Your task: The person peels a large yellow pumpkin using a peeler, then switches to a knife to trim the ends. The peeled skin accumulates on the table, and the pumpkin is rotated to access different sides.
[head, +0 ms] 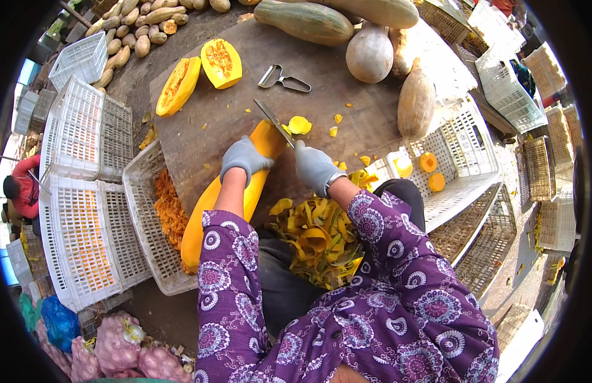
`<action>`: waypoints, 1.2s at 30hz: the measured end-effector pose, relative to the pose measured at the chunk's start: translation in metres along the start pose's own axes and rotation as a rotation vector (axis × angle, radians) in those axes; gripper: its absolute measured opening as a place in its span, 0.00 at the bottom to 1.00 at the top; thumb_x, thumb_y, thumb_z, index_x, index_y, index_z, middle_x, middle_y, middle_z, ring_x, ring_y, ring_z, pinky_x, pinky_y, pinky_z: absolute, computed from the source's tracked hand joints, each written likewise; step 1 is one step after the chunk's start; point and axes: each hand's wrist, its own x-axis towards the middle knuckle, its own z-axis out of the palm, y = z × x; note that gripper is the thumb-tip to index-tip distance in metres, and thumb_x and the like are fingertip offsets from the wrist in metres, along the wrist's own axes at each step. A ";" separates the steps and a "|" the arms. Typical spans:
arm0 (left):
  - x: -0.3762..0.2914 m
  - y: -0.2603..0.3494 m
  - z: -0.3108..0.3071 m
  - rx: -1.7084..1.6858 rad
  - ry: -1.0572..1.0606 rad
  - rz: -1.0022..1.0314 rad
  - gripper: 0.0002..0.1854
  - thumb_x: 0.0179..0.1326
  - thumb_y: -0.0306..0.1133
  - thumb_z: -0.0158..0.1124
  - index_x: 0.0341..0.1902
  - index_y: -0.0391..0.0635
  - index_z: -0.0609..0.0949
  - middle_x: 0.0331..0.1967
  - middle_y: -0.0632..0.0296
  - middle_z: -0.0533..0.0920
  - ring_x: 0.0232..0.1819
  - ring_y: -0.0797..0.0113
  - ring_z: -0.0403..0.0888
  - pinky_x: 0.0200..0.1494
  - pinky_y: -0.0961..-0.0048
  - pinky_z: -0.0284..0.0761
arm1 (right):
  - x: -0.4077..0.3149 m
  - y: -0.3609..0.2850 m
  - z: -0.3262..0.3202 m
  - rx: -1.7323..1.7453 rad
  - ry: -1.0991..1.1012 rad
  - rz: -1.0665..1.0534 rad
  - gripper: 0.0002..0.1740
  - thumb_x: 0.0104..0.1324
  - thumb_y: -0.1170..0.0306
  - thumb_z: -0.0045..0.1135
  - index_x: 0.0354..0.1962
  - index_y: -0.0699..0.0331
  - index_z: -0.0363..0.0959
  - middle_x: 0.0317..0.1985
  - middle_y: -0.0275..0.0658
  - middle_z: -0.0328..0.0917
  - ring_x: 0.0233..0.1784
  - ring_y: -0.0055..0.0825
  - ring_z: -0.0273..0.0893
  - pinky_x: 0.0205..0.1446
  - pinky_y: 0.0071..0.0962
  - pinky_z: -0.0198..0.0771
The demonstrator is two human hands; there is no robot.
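My left hand (244, 159), in a grey glove, grips a long peeled orange squash (205, 210) that slants over the edge of the wooden board (219, 110). In my gloved right hand (315, 167) is a knife (272, 119), its blade by the squash's upper end. A cut yellow piece (299, 125) lies just right of the blade. Farther up rest two squash halves with their seeds showing (178, 87) (221, 63) and a metal Y-shaped peeler (285, 80). Peel strips (320, 239) are heaped below my right hand.
Unpeeled squashes (303, 24) lie along the board's far side. A white crate (461, 143) with round orange pieces is at right. At left, another crate (157, 273) holds orange pulp, beside stacked crates (80, 239). A person in red (25, 186) is far left. Mesh sacks (116, 340) stand lower left.
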 end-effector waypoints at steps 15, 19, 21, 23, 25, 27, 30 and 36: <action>0.032 -0.050 0.023 -0.443 -0.214 0.162 0.41 0.42 0.52 0.81 0.59 0.41 0.80 0.54 0.51 0.85 0.54 0.55 0.84 0.60 0.65 0.76 | -0.044 0.013 -0.003 0.176 0.094 -0.018 0.10 0.69 0.72 0.48 0.43 0.71 0.69 0.35 0.60 0.82 0.38 0.58 0.83 0.40 0.49 0.79; 0.033 -0.052 0.026 -0.412 -0.172 0.165 0.36 0.46 0.47 0.80 0.58 0.41 0.81 0.51 0.55 0.86 0.52 0.59 0.84 0.58 0.66 0.76 | -0.060 0.005 0.000 0.140 0.116 -0.045 0.09 0.69 0.73 0.49 0.44 0.69 0.67 0.35 0.57 0.82 0.37 0.56 0.84 0.39 0.50 0.79; 0.032 -0.052 0.026 -0.398 -0.146 0.178 0.32 0.50 0.42 0.79 0.58 0.42 0.81 0.49 0.57 0.87 0.50 0.62 0.84 0.57 0.67 0.76 | -0.065 0.003 -0.005 0.083 0.104 -0.079 0.17 0.68 0.73 0.51 0.52 0.70 0.66 0.38 0.55 0.82 0.36 0.52 0.85 0.38 0.47 0.80; 0.031 -0.051 0.028 -0.392 -0.135 0.206 0.29 0.53 0.40 0.78 0.58 0.42 0.81 0.49 0.57 0.87 0.50 0.63 0.84 0.58 0.67 0.76 | -0.070 0.001 -0.009 0.027 0.095 -0.104 0.22 0.68 0.72 0.52 0.58 0.72 0.65 0.40 0.54 0.81 0.37 0.50 0.85 0.37 0.45 0.80; 0.032 -0.052 0.031 -0.508 -0.195 0.227 0.26 0.56 0.36 0.76 0.58 0.42 0.81 0.51 0.58 0.86 0.52 0.63 0.83 0.59 0.67 0.76 | -0.072 0.000 -0.012 0.021 0.123 -0.134 0.28 0.67 0.73 0.52 0.64 0.68 0.61 0.40 0.52 0.80 0.37 0.50 0.84 0.37 0.44 0.79; 0.035 -0.053 0.034 -0.860 -0.313 0.209 0.24 0.58 0.33 0.74 0.59 0.43 0.81 0.53 0.58 0.85 0.54 0.64 0.82 0.60 0.67 0.76 | -0.075 -0.001 -0.011 -0.018 0.129 -0.153 0.31 0.67 0.73 0.51 0.68 0.66 0.59 0.40 0.52 0.79 0.38 0.49 0.84 0.37 0.44 0.79; 0.043 -0.050 0.039 -1.251 -0.409 0.223 0.25 0.58 0.31 0.74 0.60 0.42 0.80 0.56 0.57 0.83 0.57 0.64 0.80 0.61 0.67 0.75 | -0.078 -0.002 -0.007 -0.111 0.126 -0.189 0.33 0.67 0.72 0.52 0.69 0.66 0.58 0.41 0.53 0.78 0.40 0.49 0.84 0.39 0.44 0.79; 0.033 -0.051 0.029 -0.486 -0.157 0.180 0.38 0.44 0.43 0.82 0.60 0.42 0.80 0.52 0.55 0.85 0.53 0.62 0.83 0.59 0.66 0.76 | -0.032 -0.006 -0.021 -0.092 0.067 -0.152 0.31 0.68 0.73 0.51 0.68 0.68 0.61 0.43 0.56 0.80 0.42 0.52 0.84 0.44 0.46 0.80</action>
